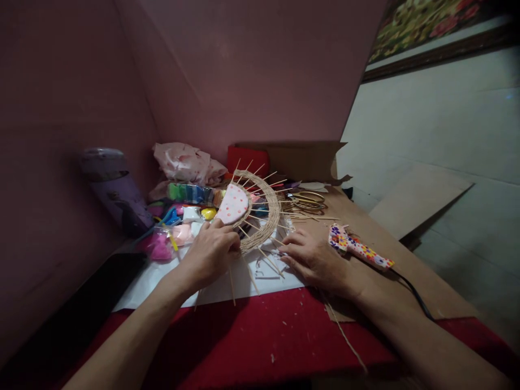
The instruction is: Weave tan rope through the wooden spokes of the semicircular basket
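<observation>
A half-round weaving of thin wooden sticks and twine sticks out in rays over the table. At its inner side sits a pale pink half-disc with red dots. My left hand is closed on the lower left edge of the weaving, the fingertips partly hidden. Beside the lower right sticks is my right hand, its fingers bent around the twine, which trails from under the palm to the table's front edge. The fingertips are too dim to show the grip clearly.
A flower-patterned glue gun with a black cord lies on cardboard at the right. Scissors lie behind the weaving. Coloured clay packs, a pink packet and a purple tumbler stand left. Red cloth covers the front.
</observation>
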A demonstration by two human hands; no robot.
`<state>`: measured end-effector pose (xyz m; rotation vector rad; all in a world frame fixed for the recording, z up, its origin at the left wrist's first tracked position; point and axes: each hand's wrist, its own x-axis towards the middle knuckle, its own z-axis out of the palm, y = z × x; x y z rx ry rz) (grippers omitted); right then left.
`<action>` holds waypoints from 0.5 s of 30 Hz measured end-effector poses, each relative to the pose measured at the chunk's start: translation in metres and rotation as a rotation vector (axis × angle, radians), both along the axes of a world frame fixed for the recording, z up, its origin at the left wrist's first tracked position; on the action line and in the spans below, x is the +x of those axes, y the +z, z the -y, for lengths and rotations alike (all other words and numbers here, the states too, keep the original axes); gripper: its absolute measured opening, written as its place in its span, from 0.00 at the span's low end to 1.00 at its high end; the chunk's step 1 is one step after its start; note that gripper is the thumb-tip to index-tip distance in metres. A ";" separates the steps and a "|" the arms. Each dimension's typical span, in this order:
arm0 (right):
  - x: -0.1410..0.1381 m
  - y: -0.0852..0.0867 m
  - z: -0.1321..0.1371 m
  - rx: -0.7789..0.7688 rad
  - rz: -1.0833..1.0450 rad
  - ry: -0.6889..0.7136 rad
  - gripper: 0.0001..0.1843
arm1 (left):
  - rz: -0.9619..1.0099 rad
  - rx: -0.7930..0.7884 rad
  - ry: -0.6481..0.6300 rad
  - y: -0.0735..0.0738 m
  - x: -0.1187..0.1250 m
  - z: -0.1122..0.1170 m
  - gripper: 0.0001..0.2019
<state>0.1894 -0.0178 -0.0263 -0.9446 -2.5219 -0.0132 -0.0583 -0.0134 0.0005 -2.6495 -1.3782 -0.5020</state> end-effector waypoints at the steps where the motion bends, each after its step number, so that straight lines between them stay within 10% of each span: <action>1: 0.000 0.000 0.000 0.001 0.000 0.006 0.12 | -0.010 0.002 0.003 0.000 0.000 0.000 0.03; 15: 0.000 -0.005 -0.001 0.009 -0.019 -0.006 0.11 | -0.308 0.190 0.004 0.006 0.012 0.013 0.07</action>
